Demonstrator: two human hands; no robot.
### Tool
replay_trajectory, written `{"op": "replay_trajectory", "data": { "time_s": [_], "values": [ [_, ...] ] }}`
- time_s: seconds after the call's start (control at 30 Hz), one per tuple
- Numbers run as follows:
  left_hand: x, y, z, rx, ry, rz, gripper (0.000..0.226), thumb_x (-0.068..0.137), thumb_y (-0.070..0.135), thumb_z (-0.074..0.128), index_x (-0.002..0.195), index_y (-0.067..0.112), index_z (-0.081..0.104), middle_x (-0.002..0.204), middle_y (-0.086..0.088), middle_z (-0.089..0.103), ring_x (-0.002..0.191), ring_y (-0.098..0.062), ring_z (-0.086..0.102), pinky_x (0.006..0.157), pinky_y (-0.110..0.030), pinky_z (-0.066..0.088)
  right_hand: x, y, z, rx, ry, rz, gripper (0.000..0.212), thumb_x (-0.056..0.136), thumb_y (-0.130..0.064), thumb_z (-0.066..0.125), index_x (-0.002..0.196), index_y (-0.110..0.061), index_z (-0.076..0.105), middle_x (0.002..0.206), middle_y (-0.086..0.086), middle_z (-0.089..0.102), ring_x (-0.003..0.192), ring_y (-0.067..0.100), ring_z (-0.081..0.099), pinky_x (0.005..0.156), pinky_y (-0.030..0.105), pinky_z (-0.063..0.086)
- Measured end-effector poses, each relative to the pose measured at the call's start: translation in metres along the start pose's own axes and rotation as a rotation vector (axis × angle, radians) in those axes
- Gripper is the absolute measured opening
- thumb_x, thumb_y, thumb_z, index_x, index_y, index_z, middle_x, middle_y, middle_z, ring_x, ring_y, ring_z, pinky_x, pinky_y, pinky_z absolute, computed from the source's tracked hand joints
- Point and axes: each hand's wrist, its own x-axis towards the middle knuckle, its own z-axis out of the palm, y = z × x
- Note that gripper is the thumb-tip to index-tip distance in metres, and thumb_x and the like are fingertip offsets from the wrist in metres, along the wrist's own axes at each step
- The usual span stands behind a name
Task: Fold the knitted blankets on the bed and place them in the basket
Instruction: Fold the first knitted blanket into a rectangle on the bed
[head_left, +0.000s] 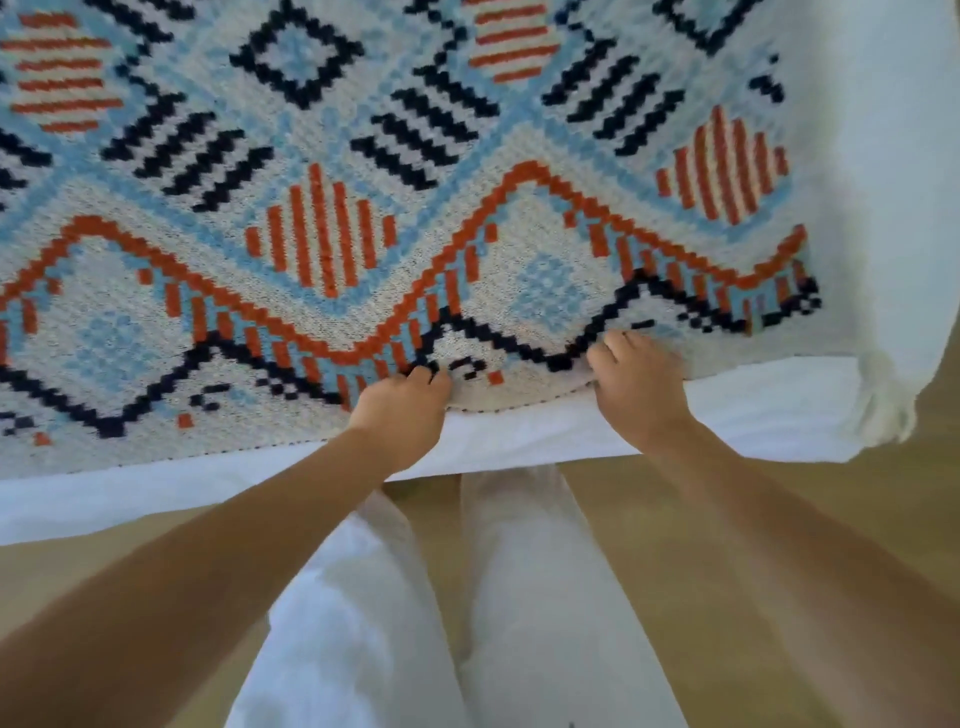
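A knitted blanket (363, 171) in cream, light blue, orange and navy lies spread flat over the bed, filling the upper part of the head view. Its near hem runs along the bed's front edge. My left hand (402, 410) pinches that hem at the middle, fingers curled over the fabric. My right hand (636, 384) grips the same hem a short way to the right, and the edge between the two hands is slightly lifted. No basket is in view.
The bed's white sheet (727, 415) shows below the blanket and at the right corner. A light wooden floor (779, 519) lies under me. My legs in white trousers (467, 623) stand against the bed's front edge.
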Motion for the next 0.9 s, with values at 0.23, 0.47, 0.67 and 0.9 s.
{"op": "replay_trajectory", "data": {
  "time_s": [0.23,0.47,0.67,0.9],
  "values": [
    [0.024,0.050,-0.035,0.030,-0.258,0.009,0.053,0.087,0.065,0.035,0.102,0.016,0.051,0.081,0.004,0.054,0.076,-0.018,0.055,0.062,-0.031,0.048,-0.003,0.060,-0.015,0.394,-0.107,-0.056,0.033,0.075,-0.024,0.043,0.091,0.000,0.061,0.090,0.009,0.052,0.087,0.026,0.049,0.070,0.031,0.037],
    [0.092,0.169,-0.062,-0.551,-0.204,-0.023,0.034,0.095,0.040,0.041,0.077,0.012,0.047,0.071,-0.004,0.052,0.067,-0.022,0.050,0.060,-0.030,0.040,0.020,0.162,-0.015,0.347,0.275,0.583,0.041,0.084,-0.023,0.055,0.117,0.001,0.055,0.116,0.026,0.053,0.111,0.042,0.047,0.093,0.045,0.036],
    [0.113,0.214,-0.068,-0.634,-0.107,-0.018,0.019,0.096,0.031,0.040,0.093,0.015,0.050,0.069,0.003,0.052,0.057,-0.013,0.049,0.047,-0.025,0.035,0.026,0.194,-0.023,0.514,0.119,0.994,0.076,0.082,-0.043,0.058,0.144,-0.013,0.024,0.147,0.013,0.030,0.136,0.033,0.026,0.109,0.050,0.027],
    [0.101,0.213,-0.093,-0.944,0.043,0.017,0.019,0.093,0.036,0.049,0.096,0.019,0.054,0.072,0.009,0.053,0.064,-0.019,0.055,0.056,-0.033,0.045,0.037,0.162,-0.084,0.954,0.130,0.795,0.017,0.085,-0.010,0.053,0.102,-0.011,0.049,0.078,-0.004,0.049,0.065,0.012,0.049,0.051,0.022,0.037]
  ]
}}
